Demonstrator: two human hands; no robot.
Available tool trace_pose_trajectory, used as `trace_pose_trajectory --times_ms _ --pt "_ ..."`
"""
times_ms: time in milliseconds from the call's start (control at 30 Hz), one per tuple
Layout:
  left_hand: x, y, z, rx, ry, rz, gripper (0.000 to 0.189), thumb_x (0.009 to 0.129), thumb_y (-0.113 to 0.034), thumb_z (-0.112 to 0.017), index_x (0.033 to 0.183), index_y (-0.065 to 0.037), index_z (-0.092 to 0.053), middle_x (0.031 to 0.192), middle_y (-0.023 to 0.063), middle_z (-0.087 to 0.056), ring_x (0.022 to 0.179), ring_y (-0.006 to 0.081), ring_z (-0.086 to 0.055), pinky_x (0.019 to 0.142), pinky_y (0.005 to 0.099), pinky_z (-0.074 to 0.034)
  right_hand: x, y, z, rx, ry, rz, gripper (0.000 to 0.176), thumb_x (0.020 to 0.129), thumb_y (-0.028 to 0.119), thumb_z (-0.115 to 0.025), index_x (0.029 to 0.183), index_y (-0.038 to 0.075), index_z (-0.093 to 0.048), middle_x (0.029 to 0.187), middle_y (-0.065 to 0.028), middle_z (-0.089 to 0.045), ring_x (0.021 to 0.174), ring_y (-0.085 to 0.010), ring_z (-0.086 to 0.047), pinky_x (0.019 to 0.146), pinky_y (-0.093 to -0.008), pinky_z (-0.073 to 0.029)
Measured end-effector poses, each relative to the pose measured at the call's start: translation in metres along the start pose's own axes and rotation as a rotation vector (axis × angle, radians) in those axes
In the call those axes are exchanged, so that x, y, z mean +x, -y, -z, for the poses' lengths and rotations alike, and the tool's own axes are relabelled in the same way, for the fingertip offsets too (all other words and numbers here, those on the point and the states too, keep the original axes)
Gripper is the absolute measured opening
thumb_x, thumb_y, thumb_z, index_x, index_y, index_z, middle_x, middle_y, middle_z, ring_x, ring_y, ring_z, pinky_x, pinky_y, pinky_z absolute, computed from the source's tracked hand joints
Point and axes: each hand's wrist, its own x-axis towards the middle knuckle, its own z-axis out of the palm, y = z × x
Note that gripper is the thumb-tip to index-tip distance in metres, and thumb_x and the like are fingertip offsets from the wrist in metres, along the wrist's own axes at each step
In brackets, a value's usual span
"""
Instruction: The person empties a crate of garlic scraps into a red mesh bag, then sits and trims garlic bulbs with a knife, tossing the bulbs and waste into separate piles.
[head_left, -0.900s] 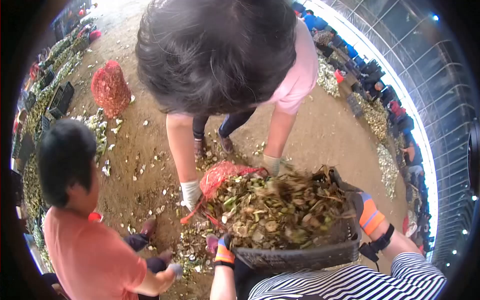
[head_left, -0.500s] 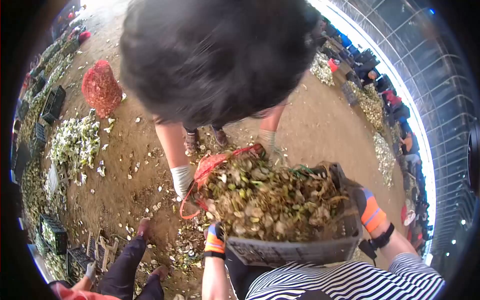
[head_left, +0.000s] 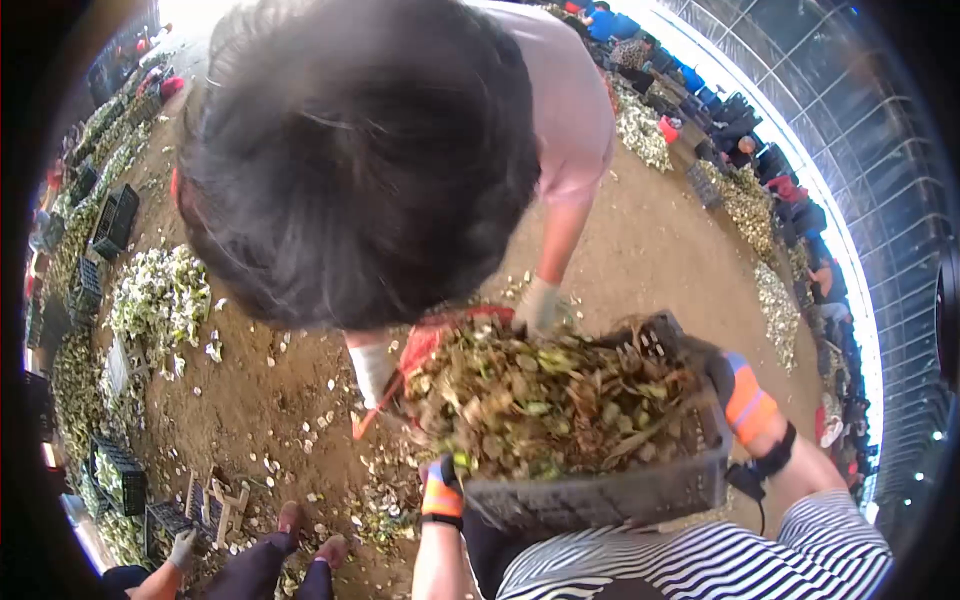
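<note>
My left hand (head_left: 441,492), in an orange and dark glove, is closed on the near left corner of a black plastic crate (head_left: 600,503). At the crate's right end my right hand (head_left: 745,405), gloved alike, grips the side; its fingers are partly hidden. A heap of brown, green and pale plant scraps (head_left: 560,405) fills the crate, which tilts away from me. Against its far left side is a red mesh bag (head_left: 420,345), its mouth held by a co-worker's white-gloved hands (head_left: 540,305). The co-worker bends over it, head covering much of the view.
White and green heaps (head_left: 160,295) lie on the dirt floor at left, near black crates (head_left: 115,220). At lower left are another person's legs (head_left: 250,565) and a small wooden stool (head_left: 225,510). People sit along heaps (head_left: 745,205) at right.
The co-worker's head has shifted left and lower, now hiding the full red mesh bag behind. Scraps in the crate have shifted toward the bag, blurred by motion. Both my hands keep their grip.
</note>
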Motion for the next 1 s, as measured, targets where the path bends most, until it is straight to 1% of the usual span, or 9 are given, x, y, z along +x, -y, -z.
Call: trace_pose_trajectory --times_ms 100,267,333,400,500,533,633,867,1000 --pt "0.013 -0.015 -0.004 -0.179 -0.003 0.222 0.017 0.083 -0.020 -0.052 0.087 -0.006 -0.062 0.073 -0.0010 -0.060 0.073 0.0125 -0.056 0.068 0.0257 -0.043 0.012 0.012 -0.010 -0.412 0.149 0.130 0.060 0.067 0.008 -0.071 0.121 -0.004 -0.045 0.113 -0.0121 -0.057 0.097 -0.0205 -0.057 0.085 -0.0320 -0.047" --pt "-0.036 -0.052 -0.030 -0.148 0.071 0.039 0.018 0.077 -0.012 -0.054 0.091 -0.005 -0.063 0.086 0.0039 -0.064 0.077 0.0164 -0.059 0.073 0.0288 -0.046 -0.016 -0.012 -0.010 0.106 -0.045 -0.041 0.045 0.081 0.000 -0.050 0.125 0.000 -0.042 0.113 -0.0119 -0.056 0.094 -0.0202 -0.059 0.081 -0.0315 -0.049" --pt "-0.006 -0.012 0.032 0.886 0.231 -0.366 0.021 0.072 -0.009 -0.055 0.090 -0.005 -0.065 0.086 0.0087 -0.065 0.080 0.0189 -0.061 0.075 0.0299 -0.047 -0.016 -0.022 -0.001 0.121 -0.076 -0.020 0.052 0.079 -0.001 -0.049 0.130 0.003 -0.037 0.113 -0.0127 -0.056 0.091 -0.0205 -0.060 0.079 -0.0316 -0.050" --pt "-0.013 -0.021 0.022 1.210 0.268 -0.901 0.034 0.091 -0.026 -0.041 0.090 -0.001 -0.063 0.082 0.0067 -0.065 0.076 0.0170 -0.060 0.069 0.0279 -0.047 -0.021 -0.032 0.004 0.129 -0.116 -0.023 0.059 0.078 -0.003 -0.048 0.134 0.006 -0.031 0.112 -0.0134 -0.056 0.090 -0.0203 -0.060 0.077 -0.0315 -0.051" --pt "0.027 -0.021 0.026 1.055 0.352 -0.686 0.021 0.078 -0.003 -0.054 0.098 -0.005 -0.062 0.077 0.0052 -0.063 0.073 0.0155 -0.058 0.063 0.0283 -0.047 -0.010 -0.062 0.049 -0.054 -0.191 -0.028 0.067 0.075 -0.002 -0.048 0.137 0.006 -0.024 0.108 -0.0115 -0.057 0.077 -0.0173 -0.059 0.066 -0.0285 -0.050" --pt "0.028 -0.035 0.010 1.058 0.348 -0.716 0.021 0.078 -0.003 -0.054 0.098 -0.005 -0.062 0.077 0.0052 -0.063 0.073 0.0155 -0.058 0.063 0.0283 -0.047 -0.008 -0.078 0.059 -0.016 -0.153 0.019 0.062 0.080 0.002 -0.048 0.136 0.003 -0.023 0.117 -0.0106 -0.054 0.099 -0.0194 -0.056 0.081 -0.0302 -0.048" --pt "0.003 -0.071 -0.029 0.102 0.153 0.077 0.053 0.069 0.005 -0.058 0.121 -0.004 -0.047 0.079 -0.0004 -0.055 0.064 0.0104 -0.050 0.057 0.0236 -0.043 -0.008 -0.086 0.060 0.016 -0.055 0.054 0.056 0.079 0.004 -0.050 0.132 0.001 -0.033 0.113 -0.0069 -0.056 0.097 -0.0156 -0.055 0.080 -0.0282 -0.047" --pt "-0.022 -0.055 -0.029 0.254 0.178 -0.132 0.031 0.075 -0.009 -0.054 0.106 -0.001 -0.055 0.087 0.0016 -0.060 0.074 0.0108 -0.056 0.070 0.0247 -0.044 -0.007 -0.090 0.083 -0.252 -0.118 -0.063 0.049 0.080 0.014 -0.054 0.125 0.000 -0.044 0.109 -0.0030 -0.056 0.092 -0.0099 -0.052 0.079 -0.0266 -0.045" --pt "-0.020 -0.034 -0.028 0.134 0.080 -0.093 0.034 0.077 -0.011 -0.054 0.109 -0.003 -0.054 0.083 0.0015 -0.060 0.073 0.0131 -0.057 0.068 0.0248 -0.045 -0.003 -0.048 0.049 -0.183 -0.179 0.174 0.039 0.075 0.005 -0.051 0.114 0.002 -0.052 0.068 0.0027 -0.051 0.057 -0.0055 -0.047 0.050 -0.0213 -0.039"
